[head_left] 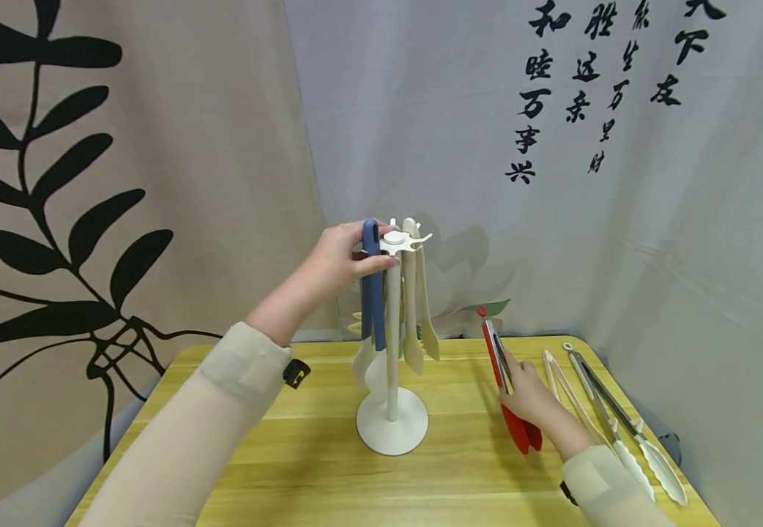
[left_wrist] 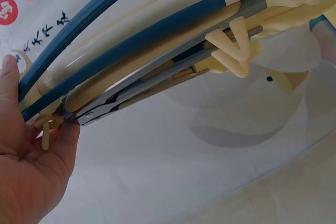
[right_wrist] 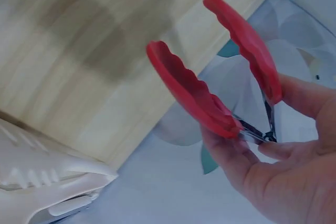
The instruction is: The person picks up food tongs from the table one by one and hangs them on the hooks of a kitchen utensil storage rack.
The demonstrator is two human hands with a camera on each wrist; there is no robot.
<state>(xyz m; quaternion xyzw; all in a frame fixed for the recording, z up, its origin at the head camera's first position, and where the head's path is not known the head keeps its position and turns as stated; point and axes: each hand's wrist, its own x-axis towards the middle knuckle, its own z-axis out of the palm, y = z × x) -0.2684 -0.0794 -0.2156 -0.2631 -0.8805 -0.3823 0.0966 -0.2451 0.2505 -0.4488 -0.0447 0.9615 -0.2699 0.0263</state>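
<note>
left hand (head_left: 342,252) at the top of the white utensil rack (head_left: 392,322), fingers curled round the hub with the thumb in front, right by the blue-armed tongs (head_left: 378,307); left wrist view has thumb and fingers pinching up at the hook end. blue-armed tongs hang on the rack's 9 o'clock side, white tips down; pale cream utensils (head_left: 411,307) hang on its 3 o'clock side. right hand (head_left: 529,391) grips the red tongs (head_left: 493,355), fingers and thumb closed round the arms near the pivot. red tongs are over the bench (head_left: 302,468), about 2 o'clock from the rack's round base, ring end toward 11, red scalloped tips toward 5; right wrist view has the two tips standing apart, cannot tell if they touch the bench. past the right hand, toward 4 o'clock: cream tongs (head_left: 574,391) lying on the bench, then metal-armed tongs (head_left: 612,399) with white tips, both spread, tips toward 5. right wrist view also catches pale scalloped tips at 8 o'clock, cut off by the edge. behind it all, a cloth backdrop (head_left: 421,146), black leaf print at 9 to 11 o'clock, black lettering around 1.
</note>
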